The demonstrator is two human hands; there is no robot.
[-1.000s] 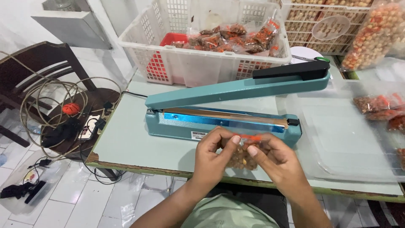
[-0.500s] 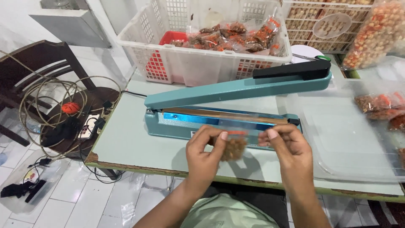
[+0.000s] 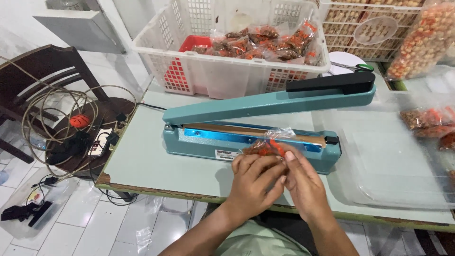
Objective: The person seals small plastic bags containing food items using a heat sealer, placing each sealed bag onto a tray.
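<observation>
Both hands meet over the front edge of the pale green bench (image 3: pixel 142 161), just in front of the teal heat sealer (image 3: pixel 246 140), whose arm stands raised. The left hand (image 3: pixel 253 182) and right hand (image 3: pixel 303 185) each have their grip clamped on one small clear plastic packet (image 3: pixel 268 144). The packet is filled with brown roasted nuts and shows an orange-red patch near its top; its crinkled, clear mouth sticks up above the fingers, close to the sealer's base. Fingers cover most of its lower body. Behind the sealer, a white slotted basket (image 3: pixel 213 71) holds many similar packets. A clear plastic tray (image 3: pixel 388 161) lies to the right.
</observation>
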